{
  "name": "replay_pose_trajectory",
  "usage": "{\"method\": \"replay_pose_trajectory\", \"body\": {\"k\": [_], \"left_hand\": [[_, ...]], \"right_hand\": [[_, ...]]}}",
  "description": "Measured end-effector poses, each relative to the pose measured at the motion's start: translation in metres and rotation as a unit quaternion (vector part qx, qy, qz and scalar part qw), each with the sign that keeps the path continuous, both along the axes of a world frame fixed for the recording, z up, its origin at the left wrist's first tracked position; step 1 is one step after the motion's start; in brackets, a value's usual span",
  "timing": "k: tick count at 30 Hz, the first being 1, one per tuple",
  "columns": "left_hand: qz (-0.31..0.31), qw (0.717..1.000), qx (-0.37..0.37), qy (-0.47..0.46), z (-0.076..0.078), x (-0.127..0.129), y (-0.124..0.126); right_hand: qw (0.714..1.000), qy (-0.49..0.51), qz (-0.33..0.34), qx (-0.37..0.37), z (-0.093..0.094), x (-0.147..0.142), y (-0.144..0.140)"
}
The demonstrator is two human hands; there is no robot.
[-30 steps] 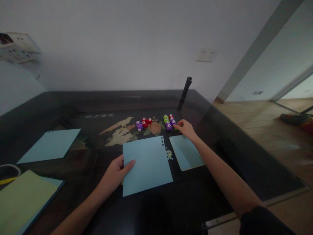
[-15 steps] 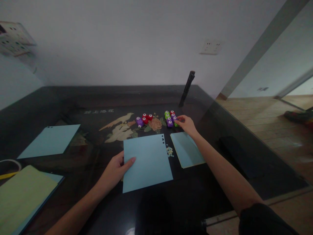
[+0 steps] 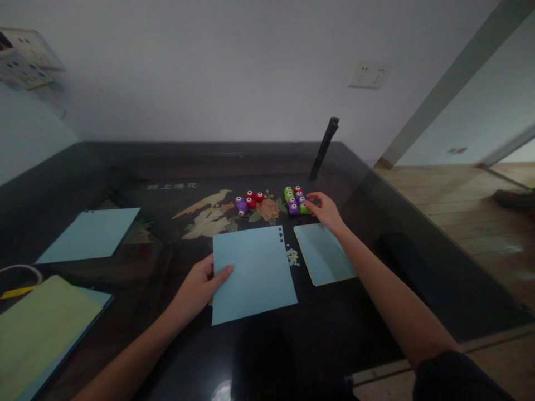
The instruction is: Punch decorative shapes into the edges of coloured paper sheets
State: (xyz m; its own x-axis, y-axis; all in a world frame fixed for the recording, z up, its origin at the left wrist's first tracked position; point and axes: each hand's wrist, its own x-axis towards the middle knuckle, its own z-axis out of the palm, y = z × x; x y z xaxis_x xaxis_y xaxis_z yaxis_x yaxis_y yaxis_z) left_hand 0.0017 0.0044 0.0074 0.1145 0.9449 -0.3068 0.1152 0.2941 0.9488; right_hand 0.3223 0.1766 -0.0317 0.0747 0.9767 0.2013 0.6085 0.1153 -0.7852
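Observation:
My left hand (image 3: pixel 205 283) grips a light blue sheet of paper (image 3: pixel 253 278) by its left edge, thumb on top and fingers beneath. Small dark punched shapes run down the sheet's upper right corner. My right hand (image 3: pixel 325 210) is at the right side of a cluster of small craft punches in green, purple and red with white round tops. Its thumb and forefinger are apart beside a green punch (image 3: pixel 304 209); whether they touch it is unclear. A second group of purple punches (image 3: pixel 241 207) and red punches (image 3: pixel 251 200) sits left of it.
Tiny paper cut-outs (image 3: pixel 293 257) lie between the held sheet and a blue paper stack (image 3: pixel 324 256). At left are another punched blue sheet (image 3: pixel 90 236) and yellow-green paper (image 3: pixel 45 328). A black upright stick (image 3: pixel 324 149) stands at the back of the dark table (image 3: pixel 167 351).
My right hand's fingers have drawn slightly away from the green punch and spread. The left hand still holds the blue sheet. The whole view has shifted a little.

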Motion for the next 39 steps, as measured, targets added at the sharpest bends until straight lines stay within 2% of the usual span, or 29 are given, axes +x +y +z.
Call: {"method": "replay_pose_trajectory", "body": {"k": [4,6,7,9,10,12,17,21,27,33,36,39], "left_hand": [[0.009,1.0,-0.005,-0.009,0.001,0.0,0.0],[0.011,1.0,-0.004,-0.019,0.001,-0.001,0.0],[0.013,1.0,-0.003,-0.022,0.0,-0.001,0.001],[0.015,1.0,0.0,-0.026,-0.002,-0.001,0.001],[0.016,1.0,0.004,-0.027,-0.003,-0.002,0.002],[0.018,0.999,0.013,-0.026,-0.005,-0.001,0.001],[0.003,0.999,0.034,-0.029,-0.006,0.0,0.001],[0.023,0.996,0.082,-0.014,-0.01,-0.005,0.006],[0.044,0.992,0.11,0.036,-0.013,-0.007,0.013],[0.025,0.988,0.15,0.017,0.007,0.008,0.029],[-0.013,0.981,0.191,0.012,0.019,0.025,0.053],[-0.068,0.974,0.214,0.015,0.024,0.054,0.082]], "right_hand": [[0.999,0.04,0.016,0.002,0.021,-0.003,-0.029],[0.997,0.052,0.053,-0.014,0.031,-0.014,-0.054],[0.994,0.06,0.087,-0.034,0.035,-0.022,-0.068],[0.961,0.106,0.209,-0.143,0.039,-0.038,-0.093],[0.944,0.127,0.241,-0.184,0.04,-0.046,-0.103],[0.926,0.152,0.259,-0.23,0.04,-0.059,-0.118],[0.916,0.204,0.22,-0.268,0.032,-0.07,-0.124],[0.915,0.228,0.191,-0.274,0.028,-0.067,-0.12],[0.919,0.235,0.179,-0.261,0.032,-0.059,-0.121],[0.933,0.245,0.142,-0.224,0.049,-0.043,-0.121],[0.941,0.252,0.101,-0.203,0.055,-0.026,-0.12],[0.954,0.249,0.036,-0.162,0.057,0.002,-0.117]]}}
